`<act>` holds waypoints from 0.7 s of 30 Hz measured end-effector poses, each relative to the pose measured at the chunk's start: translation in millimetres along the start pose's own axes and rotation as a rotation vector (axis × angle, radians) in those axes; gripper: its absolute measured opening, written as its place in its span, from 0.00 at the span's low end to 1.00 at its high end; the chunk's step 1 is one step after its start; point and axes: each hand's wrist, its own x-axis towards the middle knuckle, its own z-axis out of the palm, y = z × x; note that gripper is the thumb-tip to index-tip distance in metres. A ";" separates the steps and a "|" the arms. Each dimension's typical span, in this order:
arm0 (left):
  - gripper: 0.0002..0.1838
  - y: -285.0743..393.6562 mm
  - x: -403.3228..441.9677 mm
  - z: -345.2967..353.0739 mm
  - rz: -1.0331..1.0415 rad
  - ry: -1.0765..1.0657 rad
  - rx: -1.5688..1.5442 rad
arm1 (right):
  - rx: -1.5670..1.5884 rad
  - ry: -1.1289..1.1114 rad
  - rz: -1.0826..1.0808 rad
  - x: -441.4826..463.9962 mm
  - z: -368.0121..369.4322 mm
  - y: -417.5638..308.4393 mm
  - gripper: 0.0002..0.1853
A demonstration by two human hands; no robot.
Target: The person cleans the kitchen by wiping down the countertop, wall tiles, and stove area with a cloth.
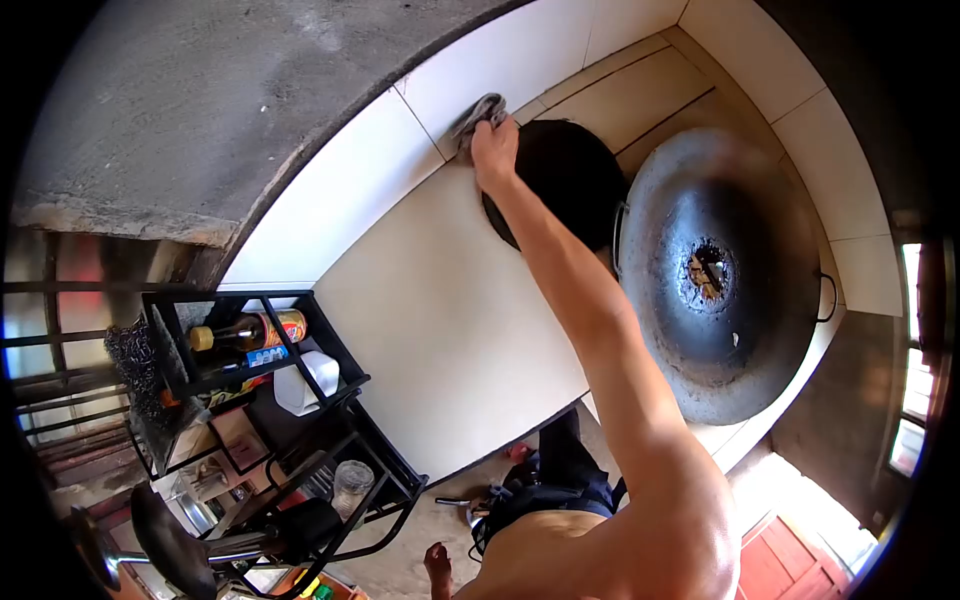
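My right hand [494, 152] is closed around a crumpled grey rag [482, 112]. It presses the rag against the foot of the white tiled wall [420, 108], where wall and countertop meet. Just beside that hand is the round black stove opening [568, 178], partly hidden by my forearm. A large metal wok [690, 345] rests to the right of my arm, with dark residue and scraps at its bottom. Low in the view, my left hand [438, 566] hangs by my side with its fingers curled, and nothing shows in it.
The pale countertop [430, 300] stretches left of my arm. A black rack [365, 378] at its left edge holds a sauce bottle [240, 332], a white container [306, 383] and a glass jar [352, 480]. A ladle-like utensil [172, 540] hangs at lower left. The wok's handle [830, 298] sticks out.
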 end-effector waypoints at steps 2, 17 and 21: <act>0.15 7.6 -2.9 1.9 0.003 0.057 -0.021 | 0.201 -0.015 0.141 23.4 1.5 0.7 0.13; 0.14 3.8 5.7 0.9 0.032 -0.013 0.053 | 0.093 -0.074 -0.029 -16.3 -1.4 -13.3 0.16; 0.16 9.0 0.1 -1.0 0.042 0.096 -0.067 | 0.291 0.003 0.280 10.5 -7.6 -45.4 0.11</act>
